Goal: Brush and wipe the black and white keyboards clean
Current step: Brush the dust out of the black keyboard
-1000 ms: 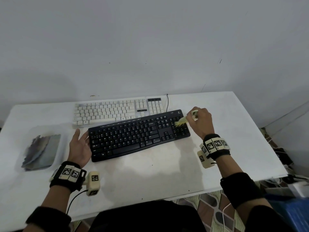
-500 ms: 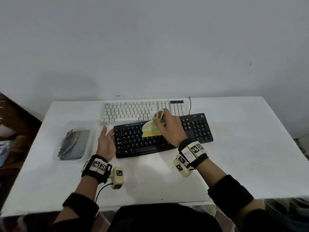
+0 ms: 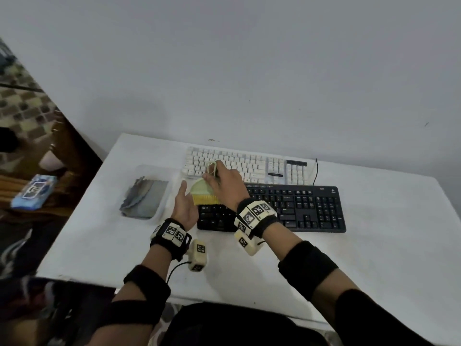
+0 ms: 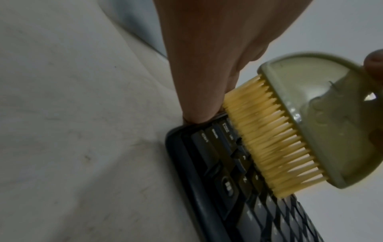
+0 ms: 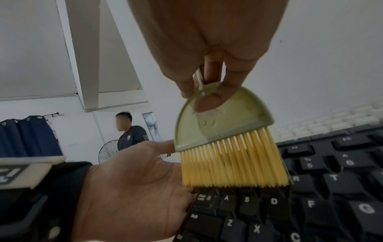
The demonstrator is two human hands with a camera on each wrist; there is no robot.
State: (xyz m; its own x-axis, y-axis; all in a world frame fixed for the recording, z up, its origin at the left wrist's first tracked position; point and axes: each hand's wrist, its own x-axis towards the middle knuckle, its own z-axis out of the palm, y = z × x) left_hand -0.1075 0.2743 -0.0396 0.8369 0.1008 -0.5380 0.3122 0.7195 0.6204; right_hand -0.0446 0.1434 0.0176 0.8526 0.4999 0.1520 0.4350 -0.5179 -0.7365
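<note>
Swept leftward: small green plastic brush with yellow bristles (image 3: 203, 194), pinched by right hand (image 3: 224, 182). Now at left end of black keyboard (image 3: 294, 208), long axis running rightward. Left hand (image 3: 183, 208) flat, fingers straight, bracing that end.

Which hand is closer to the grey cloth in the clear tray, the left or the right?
Left. The left hand rests at the black keyboard's left end, just right of the grey cloth. The right hand holds the brush farther right.

**Materials and finishes**

Your brush (image 5: 219, 124) has a smooth, slightly glossy pale-green plastic head and stiff yellow plastic bristles (image 4: 269, 144). Your black keyboard (image 3: 299, 208) is matt plastic with printed white legends; the white keyboard (image 3: 239, 163) looks like matt plastic too. The grey cloth (image 3: 147, 198) looks soft and creased. The table (image 3: 374, 258) is matt white, faintly scuffed.
</note>
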